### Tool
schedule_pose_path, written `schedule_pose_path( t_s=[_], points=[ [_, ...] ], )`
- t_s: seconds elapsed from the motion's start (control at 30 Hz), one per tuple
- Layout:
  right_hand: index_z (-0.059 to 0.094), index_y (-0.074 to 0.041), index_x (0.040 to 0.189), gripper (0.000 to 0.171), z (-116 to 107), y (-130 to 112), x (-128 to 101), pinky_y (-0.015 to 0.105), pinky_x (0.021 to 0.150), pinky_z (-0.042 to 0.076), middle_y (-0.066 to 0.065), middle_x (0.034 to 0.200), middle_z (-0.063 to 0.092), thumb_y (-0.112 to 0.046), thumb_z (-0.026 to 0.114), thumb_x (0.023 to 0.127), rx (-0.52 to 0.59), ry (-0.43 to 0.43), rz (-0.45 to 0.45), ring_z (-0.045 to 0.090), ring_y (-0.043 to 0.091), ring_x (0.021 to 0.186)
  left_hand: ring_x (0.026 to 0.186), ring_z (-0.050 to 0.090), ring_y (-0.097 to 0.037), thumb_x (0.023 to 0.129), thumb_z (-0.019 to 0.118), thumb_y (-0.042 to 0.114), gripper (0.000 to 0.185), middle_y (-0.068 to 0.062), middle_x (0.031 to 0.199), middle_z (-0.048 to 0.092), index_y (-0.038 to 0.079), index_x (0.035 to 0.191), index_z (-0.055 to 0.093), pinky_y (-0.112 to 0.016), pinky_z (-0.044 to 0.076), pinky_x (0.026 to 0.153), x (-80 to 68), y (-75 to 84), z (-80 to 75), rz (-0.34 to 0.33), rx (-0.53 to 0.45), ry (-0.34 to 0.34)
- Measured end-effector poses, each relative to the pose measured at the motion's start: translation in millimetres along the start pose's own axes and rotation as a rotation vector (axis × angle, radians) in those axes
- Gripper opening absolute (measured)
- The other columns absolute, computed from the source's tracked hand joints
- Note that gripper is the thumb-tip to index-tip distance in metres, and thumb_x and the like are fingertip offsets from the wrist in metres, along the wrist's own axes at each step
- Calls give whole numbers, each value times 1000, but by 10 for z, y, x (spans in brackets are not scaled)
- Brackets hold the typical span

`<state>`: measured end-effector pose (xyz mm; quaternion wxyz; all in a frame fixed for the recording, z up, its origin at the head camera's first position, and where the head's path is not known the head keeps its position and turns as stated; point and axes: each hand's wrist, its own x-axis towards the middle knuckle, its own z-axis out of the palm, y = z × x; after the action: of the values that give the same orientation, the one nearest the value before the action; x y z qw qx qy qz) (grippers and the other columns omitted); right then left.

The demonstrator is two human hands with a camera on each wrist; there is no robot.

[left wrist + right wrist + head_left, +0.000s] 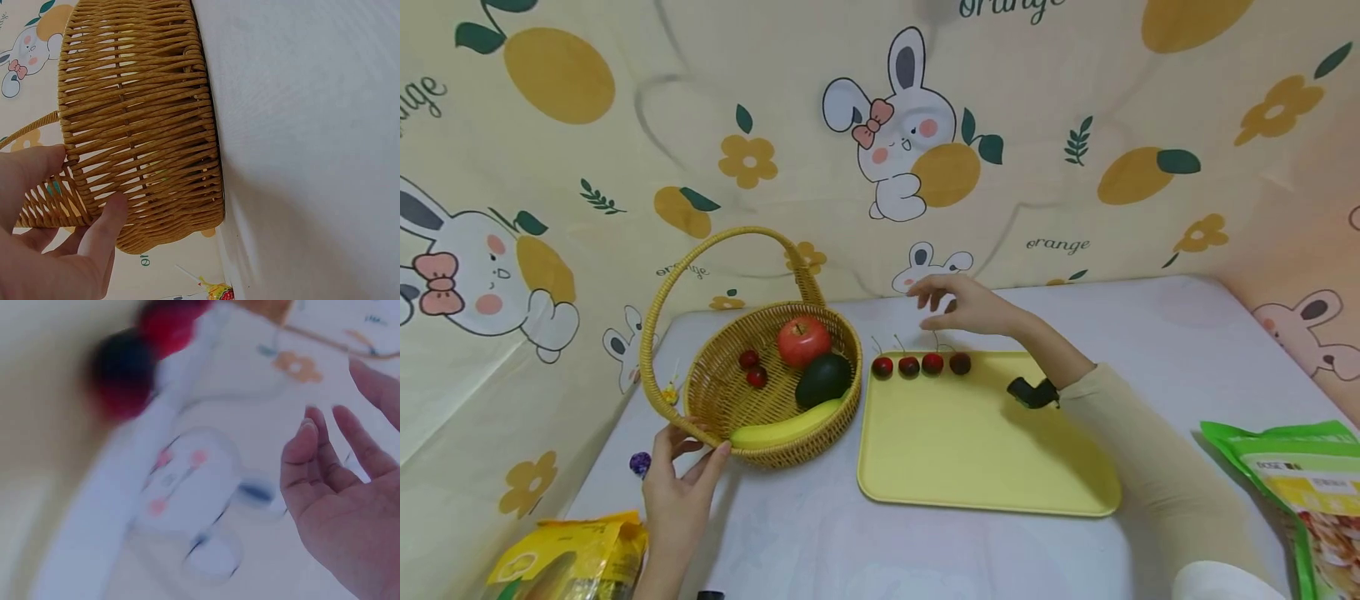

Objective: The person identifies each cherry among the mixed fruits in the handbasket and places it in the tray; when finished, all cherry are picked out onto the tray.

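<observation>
A woven wicker basket (pixel 844 417) with a tall handle stands at the left. My left hand (pixel 681 475) pinches its near rim by the handle's base, thumb outside the weave (pixel 144 125). Inside lie a red apple (pixel 804 341), a dark green avocado (pixel 823 381), a banana (pixel 786 427) and two cherries (pixel 757 377). To the right, several cherries (pixel 908 367) with stems line the far left edge of a yellow tray (pixel 977 450). Above and behind them hovers my right hand (pixel 966 305), fingers loosely bent and holding nothing; the right wrist view shows its bare palm (pixel 350 506).
A yellow package (pixel 576 558) lies at the near left, and a green bag (pixel 1300 475) at the right edge. Left of the basket are a purple ball-like item (pixel 640 463) and a small yellow-wrapped item (pixel 670 393). A patterned cloth (pixel 820 233) hangs behind the white table.
</observation>
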<state>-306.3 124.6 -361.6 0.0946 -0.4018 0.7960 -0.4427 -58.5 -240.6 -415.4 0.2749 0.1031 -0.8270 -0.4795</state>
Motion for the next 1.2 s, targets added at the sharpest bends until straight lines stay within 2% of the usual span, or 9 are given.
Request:
schedule_pose_path(
  t_s=[0.13,0.23,0.4,0.5,0.57,0.7,0.83,1.07,1.2],
  points=[
    [59,-1,129,42,236,-269,458,37,81,57,12,108,62,-5,73,89,68,-7,-94,61,26,96,103,50,-12,86,74,-4,50,-12,121,55,-3,130,50,-6,53,75,3,-12,1,-6,6,-1],
    [59,2,128,41,511,-482,828,36,87,57,16,113,64,-3,72,89,107,-57,-139,63,28,100,103,50,-12,86,74,-5,50,-12,121,55,-3,129,50,-7,53,76,3,-10,-1,1,7,3],
    [59,3,130,43,1030,-819,1347,26,95,52,18,125,61,-7,72,91,88,-248,-148,59,32,114,103,50,-12,86,74,-7,50,-13,121,55,-5,129,50,-7,53,76,1,0,-17,10,0,6],
    [58,1,133,45,1302,-964,1560,21,94,50,17,131,59,-10,72,92,60,-367,-119,56,27,119,103,50,-12,86,73,-8,49,-13,121,55,-5,129,49,-8,54,76,5,-1,-20,12,-8,4],
    [59,1,133,45,1453,-1021,1674,20,91,50,17,132,59,-11,73,92,52,-416,-98,55,24,119,103,50,-12,85,73,-8,49,-14,121,55,-6,129,49,-8,54,76,12,-2,-19,11,-15,2],
    [61,1,131,43,1673,-1072,1824,18,88,49,15,131,60,-12,73,92,39,-469,-43,54,23,121,103,51,-13,85,73,-8,49,-14,121,55,-6,128,50,-9,54,76,26,-3,-14,9,-21,3],
    [61,0,132,42,1797,-1019,1870,18,87,49,14,133,60,-13,72,93,-17,-535,16,54,23,123,102,52,-14,85,73,-8,48,-14,119,56,-6,127,50,-10,55,76,35,-11,-2,12,-35,4],
    [61,-3,133,42,1886,-873,1856,19,87,51,12,135,59,-9,70,93,-32,-622,91,54,23,124,103,52,-15,85,74,-6,49,-12,120,57,-5,128,50,-10,55,77,34,-7,-2,11,-48,-4],
    [65,0,127,35,1895,-877,1834,23,86,54,12,125,65,-1,69,92,-27,-702,104,61,19,112,103,51,-14,86,74,-5,49,-13,121,56,-4,129,50,-9,54,76,28,-7,-9,-6,-33,-2]
  ],
)
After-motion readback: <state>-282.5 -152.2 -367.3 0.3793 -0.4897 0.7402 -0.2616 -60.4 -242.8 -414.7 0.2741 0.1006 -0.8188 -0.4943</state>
